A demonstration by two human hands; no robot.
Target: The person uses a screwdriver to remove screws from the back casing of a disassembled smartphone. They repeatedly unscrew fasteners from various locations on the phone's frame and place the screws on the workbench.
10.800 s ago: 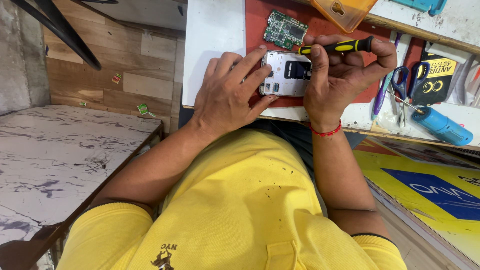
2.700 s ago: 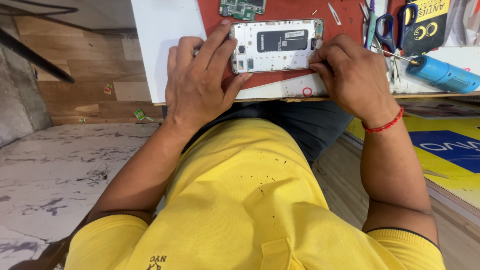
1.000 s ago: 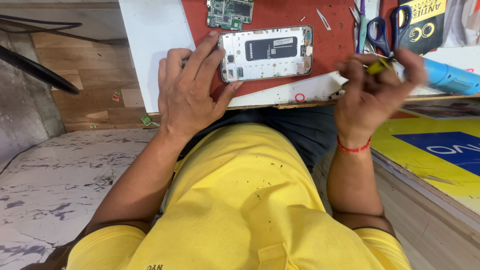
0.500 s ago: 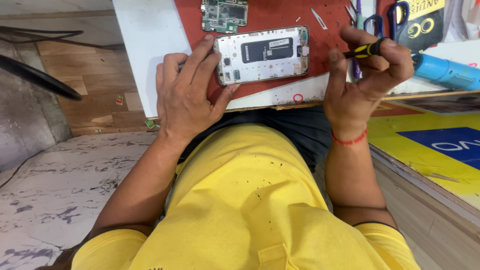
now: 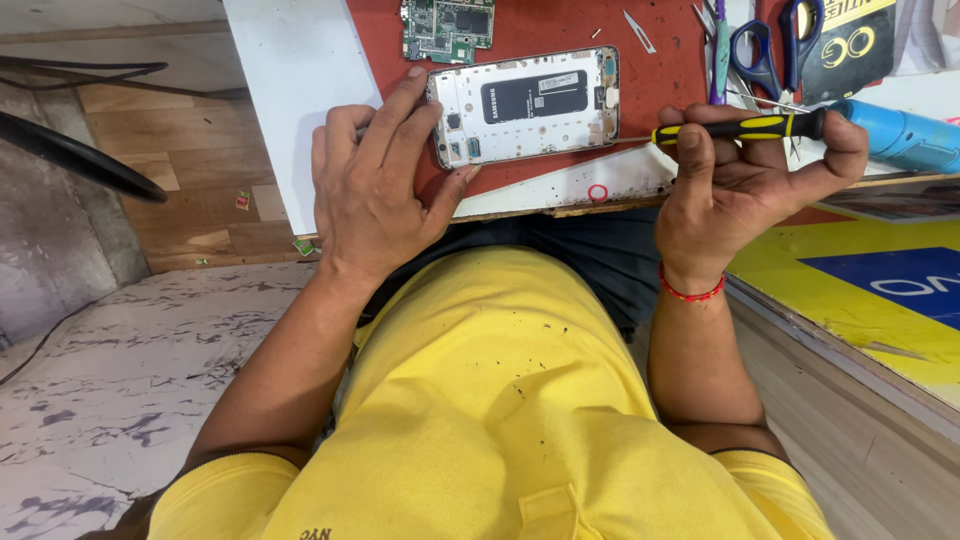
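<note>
An opened white phone [image 5: 527,105] with its back off lies flat on a red work mat [image 5: 540,30] at the table's near edge. My left hand [image 5: 375,185] rests on the phone's left end and pins it down with spread fingers. My right hand [image 5: 745,180] grips a yellow and black screwdriver [image 5: 740,127] held level, its thin tip pointing left at the phone's right edge. A green circuit board [image 5: 448,25] lies on the mat just beyond the phone.
Blue-handled scissors [image 5: 765,45], a blue cylindrical tool [image 5: 900,135], tweezers [image 5: 638,30] and a black and yellow package [image 5: 845,45] sit at the right of the table. A white board [image 5: 290,90] lies left of the mat. Below are a wooden floor and a yellow panel [image 5: 860,290].
My right hand picked up the screwdriver from the right side and has brought its tip to the phone's right edge. My left hand has stayed on the phone's left end.
</note>
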